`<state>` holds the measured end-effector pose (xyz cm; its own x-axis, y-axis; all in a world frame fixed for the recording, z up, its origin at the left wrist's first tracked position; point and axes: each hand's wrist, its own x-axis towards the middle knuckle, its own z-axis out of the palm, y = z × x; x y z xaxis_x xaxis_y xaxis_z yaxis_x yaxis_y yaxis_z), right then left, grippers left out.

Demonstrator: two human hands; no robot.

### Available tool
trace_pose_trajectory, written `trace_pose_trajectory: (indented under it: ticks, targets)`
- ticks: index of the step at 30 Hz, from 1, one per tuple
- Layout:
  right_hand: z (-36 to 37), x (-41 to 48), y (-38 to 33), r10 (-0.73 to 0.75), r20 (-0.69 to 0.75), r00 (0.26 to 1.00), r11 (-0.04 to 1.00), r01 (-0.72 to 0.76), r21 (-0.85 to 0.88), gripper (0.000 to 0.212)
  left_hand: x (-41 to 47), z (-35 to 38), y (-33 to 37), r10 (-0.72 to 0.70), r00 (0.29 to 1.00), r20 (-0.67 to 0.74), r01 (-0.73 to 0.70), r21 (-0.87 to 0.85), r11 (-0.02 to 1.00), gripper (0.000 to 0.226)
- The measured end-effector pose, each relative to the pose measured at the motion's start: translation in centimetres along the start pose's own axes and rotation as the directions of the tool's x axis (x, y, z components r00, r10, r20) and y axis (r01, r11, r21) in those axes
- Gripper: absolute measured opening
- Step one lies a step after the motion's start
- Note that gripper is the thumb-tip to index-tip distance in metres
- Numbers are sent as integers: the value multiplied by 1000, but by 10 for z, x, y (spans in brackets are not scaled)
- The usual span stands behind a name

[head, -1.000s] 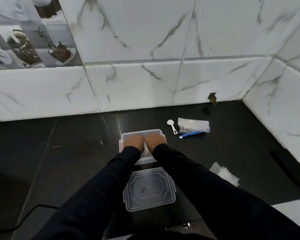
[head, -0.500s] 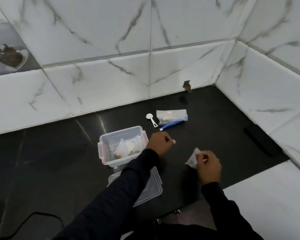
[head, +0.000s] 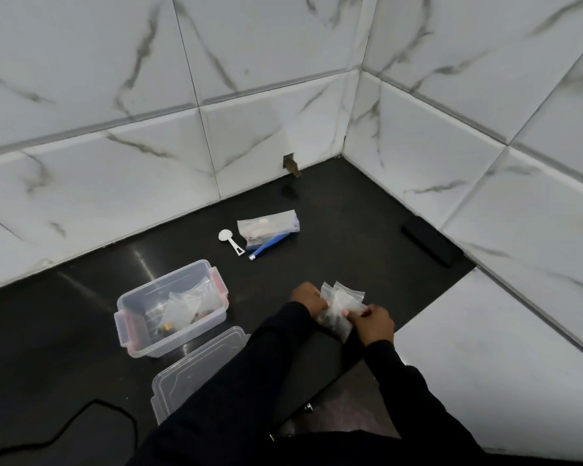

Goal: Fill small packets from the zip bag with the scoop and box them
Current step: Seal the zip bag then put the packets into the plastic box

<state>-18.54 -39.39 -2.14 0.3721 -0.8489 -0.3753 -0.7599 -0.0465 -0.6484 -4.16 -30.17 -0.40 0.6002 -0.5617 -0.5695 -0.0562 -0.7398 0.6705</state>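
My left hand (head: 307, 299) and right hand (head: 375, 325) each pinch the bunch of clear packets (head: 341, 302) between them, fingers curled on the plastic. The open box (head: 189, 335) sits to their left, while the scoop (head: 229, 240) and zip bag (head: 268, 225) lie farther back.
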Motion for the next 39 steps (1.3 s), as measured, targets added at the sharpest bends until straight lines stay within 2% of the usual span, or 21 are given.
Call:
trace_pose_trajectory:
  ticks: [2, 6, 8, 10, 13, 15, 17, 18, 21, 22, 24, 27, 30, 34, 37, 39]
  targets:
    - [-3, -2, -2, -32, 13, 999, 999, 32, 19, 22, 2, 2, -4, 4, 1000, 19, -4, 11, 1000, 37]
    - [-4, -6, -8, -117, 43, 992, 988, 112, 104, 16, -1, 1, -9, 51, 998, 20, -49, -108, 993, 44]
    - [-3, -7, -13, -153, 68, 986, 980, 143, 137, 17, -8, -4, -11, 90, 992, 84, -75, -172, 982, 48]
    - [1, -6, -17, -179, 116, 977, 977, 162, 141, 19, -11, -9, -17, 160, 979, 127, -142, -138, 980, 45]
    - [6, -4, -23, -194, 176, 965, 969, 160, 188, 5, -10, -15, -24, 188, 981, 41, -184, -82, 979, 20]
    - [7, -3, -23, -133, 66, 989, 964, 113, 242, 18, -12, -19, -27, 188, 982, -25, -189, -77, 979, 15]
    - [6, 3, -19, -22, -130, 991, 986, 44, 164, 30, -16, -26, -29, 188, 981, -58, -192, -89, 977, 21]
    - [5, 6, -18, 30, -153, 988, 996, -16, 91, 39, -17, -29, -30, 183, 981, -66, -188, -81, 979, 23]
    - [13, 10, -21, 141, -59, 988, 980, -148, -132, 68, -21, -39, -35, 153, 986, -66, -157, -69, 985, 25]
    - [16, 14, -22, 169, -30, 985, 974, -171, -148, 67, -21, -41, -35, 149, 987, -60, -153, -66, 986, 24]
    - [20, 21, -29, 190, 6, 982, 974, -188, -128, 49, -23, -44, -34, 134, 989, -65, -139, -82, 987, 27]
    - [21, 25, -41, 31, 57, 998, 997, -36, 73, 13, -33, -51, -30, 97, 992, -83, -111, -187, 976, 32]
    - [16, 13, -64, -107, 108, 988, 954, 71, 293, 13, -42, -67, -28, 98, 982, -160, -132, -224, 965, 36]
    - [16, -6, -116, -204, 200, 958, 840, 66, 539, 10, -70, -119, -21, 130, 939, -320, -222, -274, 936, 34]
    - [19, -23, -163, -370, 289, 883, 736, 89, 672, 12, -102, -181, -21, 163, 855, -492, -325, -265, 908, 33]
    - [24, -39, -198, -466, 361, 808, 684, 71, 726, 10, -125, -225, -34, 165, 814, -557, -338, -223, 915, 36]
